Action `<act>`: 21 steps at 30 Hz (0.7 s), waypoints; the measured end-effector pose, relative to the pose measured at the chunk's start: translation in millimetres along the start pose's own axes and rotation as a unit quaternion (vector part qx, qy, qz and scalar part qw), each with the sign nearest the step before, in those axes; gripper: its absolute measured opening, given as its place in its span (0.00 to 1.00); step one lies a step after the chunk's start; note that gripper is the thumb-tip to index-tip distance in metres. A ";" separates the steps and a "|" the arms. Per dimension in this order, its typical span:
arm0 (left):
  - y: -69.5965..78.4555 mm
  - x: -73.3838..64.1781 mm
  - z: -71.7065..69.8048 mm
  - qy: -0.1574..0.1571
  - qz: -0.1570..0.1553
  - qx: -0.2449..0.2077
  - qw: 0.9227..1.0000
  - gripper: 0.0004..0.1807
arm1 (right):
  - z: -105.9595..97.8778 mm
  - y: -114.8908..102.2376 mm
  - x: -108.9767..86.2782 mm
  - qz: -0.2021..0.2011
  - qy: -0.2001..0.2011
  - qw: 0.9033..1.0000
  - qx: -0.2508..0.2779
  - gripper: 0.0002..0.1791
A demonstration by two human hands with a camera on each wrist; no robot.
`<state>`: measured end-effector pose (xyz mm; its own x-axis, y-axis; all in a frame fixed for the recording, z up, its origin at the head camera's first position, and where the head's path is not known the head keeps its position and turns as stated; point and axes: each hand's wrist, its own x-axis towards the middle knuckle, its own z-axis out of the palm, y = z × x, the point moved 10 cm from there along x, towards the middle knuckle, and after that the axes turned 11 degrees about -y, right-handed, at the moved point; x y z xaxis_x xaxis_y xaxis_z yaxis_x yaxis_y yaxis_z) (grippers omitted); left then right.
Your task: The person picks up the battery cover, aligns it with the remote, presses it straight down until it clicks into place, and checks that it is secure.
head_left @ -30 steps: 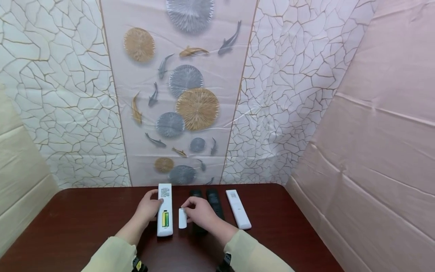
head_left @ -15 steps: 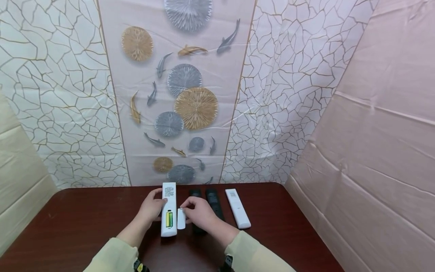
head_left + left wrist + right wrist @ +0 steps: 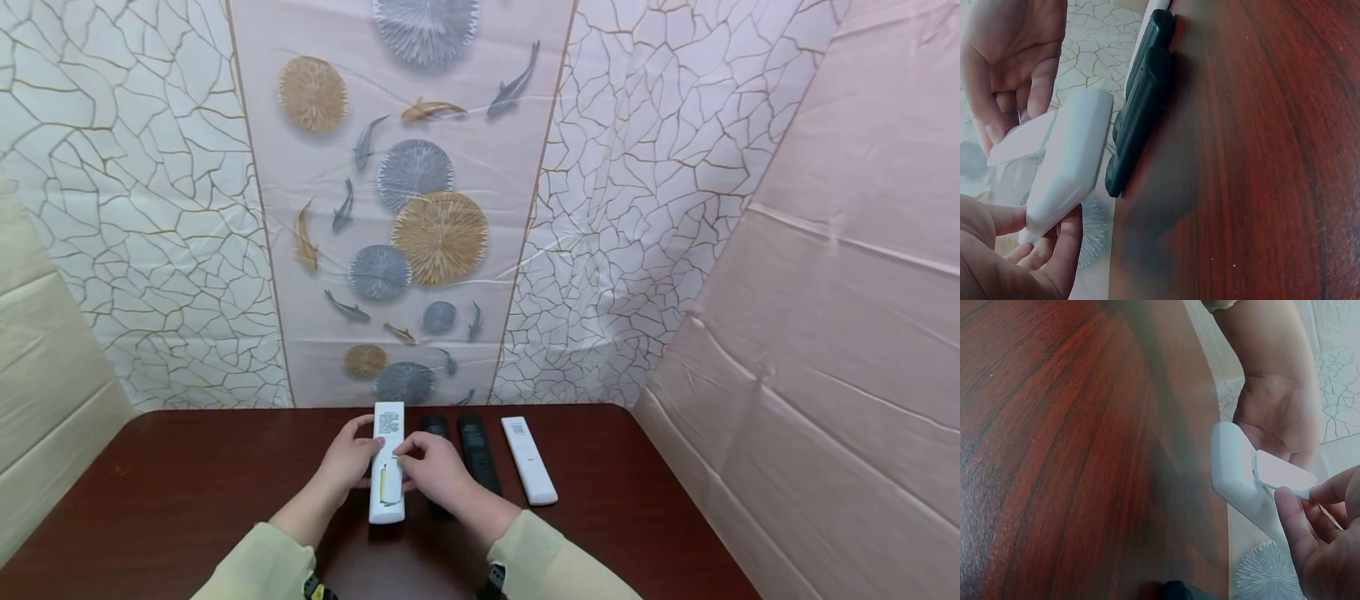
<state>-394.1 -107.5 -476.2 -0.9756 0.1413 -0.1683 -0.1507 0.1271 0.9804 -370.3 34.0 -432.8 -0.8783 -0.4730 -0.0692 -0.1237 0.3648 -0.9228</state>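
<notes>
My left hand [image 3: 348, 457] grips a white remote control [image 3: 387, 427] by its sides, back face up, with its label towards the far end. My right hand [image 3: 433, 468] pinches the small white battery cover [image 3: 1282, 474] at its far end. The cover overlaps the remote's battery compartment, tilted up from it in the right wrist view. Beside the cover, a strip of the yellow-green batteries [image 3: 383, 483] still shows. In the left wrist view, the remote [image 3: 1072, 159] is held above the table, seen from its near end.
Two black remotes [image 3: 480, 454] lie on the dark red table [image 3: 225, 492] right of the held one, one partly behind my right hand. A second white remote [image 3: 529, 461] lies farther right. Patterned cloth [image 3: 420, 250] hangs behind the table.
My left hand has brought the white remote rightward to the cover. The cover, earlier beside the remote, now overlaps the compartment and hides most of the batteries. My right hand has barely moved.
</notes>
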 end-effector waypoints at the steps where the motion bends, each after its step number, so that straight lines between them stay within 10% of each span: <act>1: 0.7 0.2 1.0 0.000 0.001 0.001 1.000 0.28 | 0.7 -0.4 -0.6 0.001 -0.002 1.000 -0.002 0.03; 21: 10.2 -4.1 13.2 -0.014 -0.004 0.003 1.000 0.28 | -1.2 4.6 0.4 0.009 -0.019 0.996 -0.082 0.03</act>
<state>-389.5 -93.8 -466.9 -0.9694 0.1672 -0.1797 -0.1581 0.1345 0.9782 -371.8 36.5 -436.7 -0.8631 -0.4946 -0.1023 -0.1852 0.4984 -0.8469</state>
